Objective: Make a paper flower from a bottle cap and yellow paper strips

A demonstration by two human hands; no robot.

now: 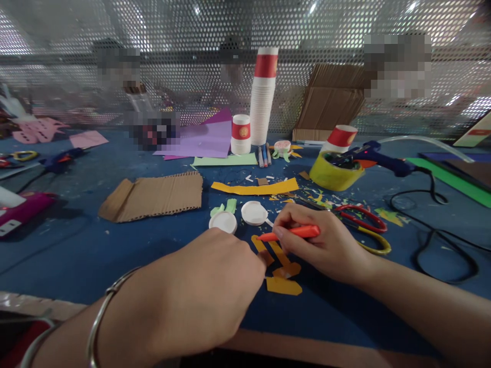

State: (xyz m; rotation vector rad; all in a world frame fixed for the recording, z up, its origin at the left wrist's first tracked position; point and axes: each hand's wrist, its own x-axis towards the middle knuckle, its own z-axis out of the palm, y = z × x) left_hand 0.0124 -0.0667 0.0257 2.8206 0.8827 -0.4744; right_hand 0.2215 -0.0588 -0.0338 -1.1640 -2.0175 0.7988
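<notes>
My right hand (pixel 320 243) is closed round an orange-red marker (pixel 303 231), whose tip touches the upper end of a narrow orange paper strip (pixel 258 244). My left hand (pixel 207 286), with a bangle at the wrist, is curled at the strip's left side and steadies it; its fingertips are mostly hidden. More cut orange paper pieces (pixel 284 286) lie between my hands. Just beyond them are two white round cup-like pieces, one (pixel 223 223) by my left knuckles and another (pixel 253 212) farther right, with light green paper scraps (pixel 230 206) behind.
Scissors (pixel 364 220) and a cabled glue gun (pixel 391 159) resting by a yellow tape roll (pixel 335 174) are on the right. Cardboard (pixel 164 197) lies left. A curved orange strip (pixel 255 189), paper scraps, markers (pixel 264 155) and a tall cup stack (pixel 263 102) stand or lie beyond.
</notes>
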